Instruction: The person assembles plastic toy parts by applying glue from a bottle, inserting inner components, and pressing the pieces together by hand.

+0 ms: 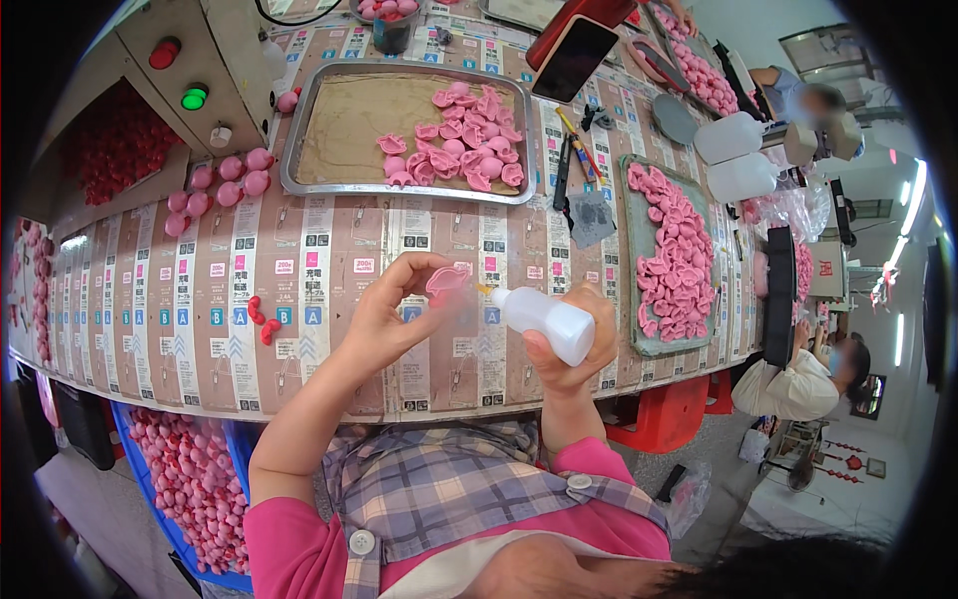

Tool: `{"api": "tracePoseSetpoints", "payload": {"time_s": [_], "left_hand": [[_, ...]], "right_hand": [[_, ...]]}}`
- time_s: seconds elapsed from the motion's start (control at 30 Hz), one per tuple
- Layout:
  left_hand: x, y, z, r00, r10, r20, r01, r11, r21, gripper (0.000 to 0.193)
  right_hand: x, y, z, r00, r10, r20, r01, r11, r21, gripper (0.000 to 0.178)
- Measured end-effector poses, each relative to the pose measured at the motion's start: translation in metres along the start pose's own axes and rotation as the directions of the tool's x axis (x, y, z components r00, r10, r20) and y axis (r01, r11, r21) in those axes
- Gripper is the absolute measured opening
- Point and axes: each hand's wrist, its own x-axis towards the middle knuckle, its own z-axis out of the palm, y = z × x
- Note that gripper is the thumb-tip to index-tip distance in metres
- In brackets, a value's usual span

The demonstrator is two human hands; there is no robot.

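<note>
My left hand (387, 317) pinches a small pink hollow plastic piece (446, 281) between thumb and fingers over the table (339, 299). In my right hand (597, 344) is a white squeeze bottle (547, 321), tilted so its thin yellowish nozzle points left toward that piece. A small gap shows between the nozzle and the pink piece. Beyond my hands lies a metal tray (349, 130) lined with brown paper. Pink shells and rounded pieces (469, 140) are heaped on its right side. Small red pieces (261, 319) rest on the table left of my left hand.
Right of my hands, a green-rimmed tray (647, 348) carries many pink shells. Between the trays lie pens, a cutter and a grey cloth (592, 218). A machine with buttons (200, 60) stands far left, joined pink balls (230, 180) beside it. A blue crate (150, 489) holds pink balls.
</note>
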Motion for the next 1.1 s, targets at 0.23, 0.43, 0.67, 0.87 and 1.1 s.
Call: {"api": "tracePoseSetpoints", "payload": {"time_s": [0.23,0.43,0.67,0.87,1.1], "left_hand": [[0.0,0.0,-0.001,1.0,-0.002,-0.01,0.002,1.0,-0.008,0.041],[0.003,0.0,0.001,1.0,-0.001,-0.021,0.0,1.0,-0.025,0.042],[0.002,-0.003,0.004,0.996,0.032,-0.079,-0.035,0.999,-0.033,0.04],[0.002,-0.01,0.004,0.998,0.018,-0.067,-0.025,0.993,-0.117,0.041],[0.003,-0.011,0.002,0.996,-0.011,-0.091,-0.001,0.991,-0.133,0.042]], "right_hand": [[0.0,-0.003,0.0,0.998,-0.003,0.058,0.0,0.998,0.057,0.042],[-0.004,0.007,-0.007,0.954,0.128,-0.272,-0.105,0.99,0.097,0.041],[-0.014,0.085,-0.052,0.694,0.682,-0.231,-0.679,0.727,0.102,0.029],[-0.058,0.115,-0.049,0.797,0.558,-0.231,-0.603,0.712,-0.36,0.029],[-0.001,0.14,-0.071,0.94,0.284,-0.191,-0.34,0.716,-0.61,0.02]]}}
